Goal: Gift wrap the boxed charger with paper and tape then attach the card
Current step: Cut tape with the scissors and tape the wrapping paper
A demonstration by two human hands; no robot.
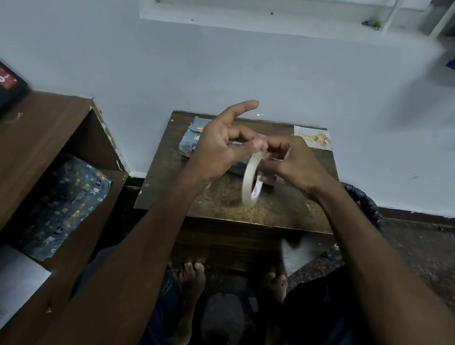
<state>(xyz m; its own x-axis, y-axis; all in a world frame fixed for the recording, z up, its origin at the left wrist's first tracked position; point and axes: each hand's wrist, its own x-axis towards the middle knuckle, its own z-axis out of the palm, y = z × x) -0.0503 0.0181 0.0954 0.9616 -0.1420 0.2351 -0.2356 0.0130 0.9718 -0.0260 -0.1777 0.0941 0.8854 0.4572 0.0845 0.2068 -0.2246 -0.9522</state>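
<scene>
Both hands are meeting above the middle of the small wooden table (216,200). Right hand (294,164) is gripping the roll of clear tape (251,181), fingers curled round its upper rim; the roll is hanging edge-on, upright, lifted off the table top. Left hand (218,144) is pinching at the top of the roll with thumb and a bent finger, seemingly on the tape end, though the tape end itself is too small to make out; its index finger is pointing straight up and away.

Wrapped box (189,140), in blue patterned paper, is lying on the table behind the hands, toward the far left part of the top, partly hidden by the left hand. Card (313,137) with gold lettering is lying flat at the far right corner of the table, against the wall, well apart from the box.

A spare sheet of the same blue paper (69,208) is sitting in the wooden shelf unit (3,155) to the left, with a white sheet (8,287) just in front of it.
</scene>
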